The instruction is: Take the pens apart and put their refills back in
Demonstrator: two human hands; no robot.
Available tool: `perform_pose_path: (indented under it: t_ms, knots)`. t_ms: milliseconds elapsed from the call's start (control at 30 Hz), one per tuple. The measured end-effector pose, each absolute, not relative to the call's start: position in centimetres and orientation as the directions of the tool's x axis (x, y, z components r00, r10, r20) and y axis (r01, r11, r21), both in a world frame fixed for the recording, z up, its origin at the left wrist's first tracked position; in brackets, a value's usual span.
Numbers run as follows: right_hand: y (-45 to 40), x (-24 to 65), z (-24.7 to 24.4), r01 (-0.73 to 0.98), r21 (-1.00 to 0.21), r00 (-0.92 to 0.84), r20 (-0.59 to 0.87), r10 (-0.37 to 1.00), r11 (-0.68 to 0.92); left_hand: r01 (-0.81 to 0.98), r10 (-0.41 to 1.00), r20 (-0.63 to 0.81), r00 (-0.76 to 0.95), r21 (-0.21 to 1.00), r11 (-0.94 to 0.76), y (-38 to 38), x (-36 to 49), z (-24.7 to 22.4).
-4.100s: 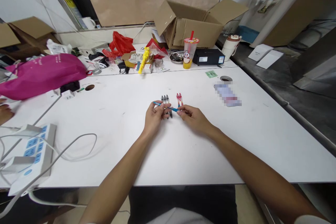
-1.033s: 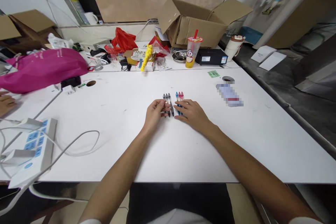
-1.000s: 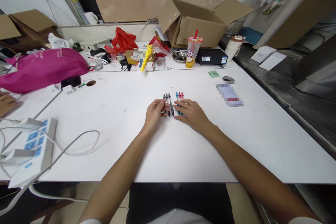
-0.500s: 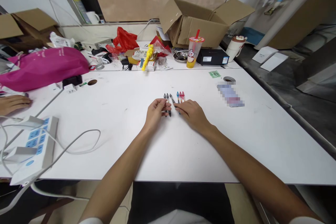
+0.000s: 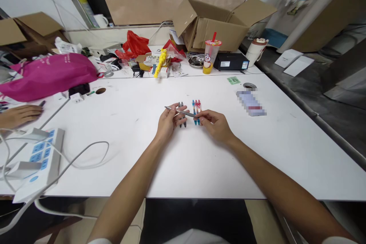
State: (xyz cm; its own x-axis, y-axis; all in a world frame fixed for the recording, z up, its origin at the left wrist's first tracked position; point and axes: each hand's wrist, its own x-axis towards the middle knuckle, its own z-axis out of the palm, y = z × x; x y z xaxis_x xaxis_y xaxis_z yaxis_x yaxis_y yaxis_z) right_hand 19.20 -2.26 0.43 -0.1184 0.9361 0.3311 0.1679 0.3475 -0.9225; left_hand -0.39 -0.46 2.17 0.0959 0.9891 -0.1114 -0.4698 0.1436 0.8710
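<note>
A slim dark grey pen [image 5: 187,113] is held level above the white table. My right hand [image 5: 214,124] pinches its right end between thumb and fingers. My left hand [image 5: 167,122] has the other end between thumb and index finger, its remaining fingers loosely spread. Beneath the left fingers, two dark pens [image 5: 184,124] lie side by side on the table, partly covered. A small row of pens with blue and red tops [image 5: 196,103] lies just beyond the right fingertips, which hide part of it.
Another person's hand [image 5: 24,115] rests at the left, near a white power strip [image 5: 54,160] with looped cables. Tape [image 5: 249,86] and a pixelated flat item [image 5: 251,103] lie right. Behind stand a drink cup [image 5: 211,57], cardboard box [image 5: 220,32] and pink bag [image 5: 54,74].
The dark pen has been lifted from the table and turned from lengthwise to crosswise between both hands. My right hand has shifted slightly right. The other person's hand has moved slightly right.
</note>
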Motion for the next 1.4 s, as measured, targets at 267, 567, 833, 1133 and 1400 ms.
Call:
perform_pose_path:
  t_ms: [267, 567, 833, 1133, 1400]
  knots:
    - [-2.12, 19.15, 0.58, 0.034, -0.993, -0.448, -0.120, 0.886, -0.117, -0.424, 0.975, -0.014, 0.221, 0.899, 0.110, -0.77, -0.08, 1.65]
    - [-2.77, 19.86, 0.88, 0.556, -0.765, -0.288, 0.190, 0.939, 0.325, -0.283, 0.992, -0.084, 0.095, 0.953, 0.108, -0.95, 0.23, 1.47]
    - [-2.47, 19.38, 0.29, 0.349, -0.908, -0.184, 0.176, 0.967, 0.232, -0.278, 0.985, -0.142, 0.102, 0.946, 0.165, -1.09, 0.43, 1.71]
    - [-2.21, 19.60, 0.32, 0.244, -0.948, -0.141, 0.175, 0.974, 0.205, -0.306, 0.985, -0.157, 0.065, 0.937, 0.169, -1.04, 0.44, 1.34]
    - [-2.07, 19.42, 0.19, 0.250, -0.941, -0.102, 0.208, 0.973, 0.227, -0.344, 0.985, -0.162, 0.060, 0.923, 0.172, -1.02, 0.32, 1.37]
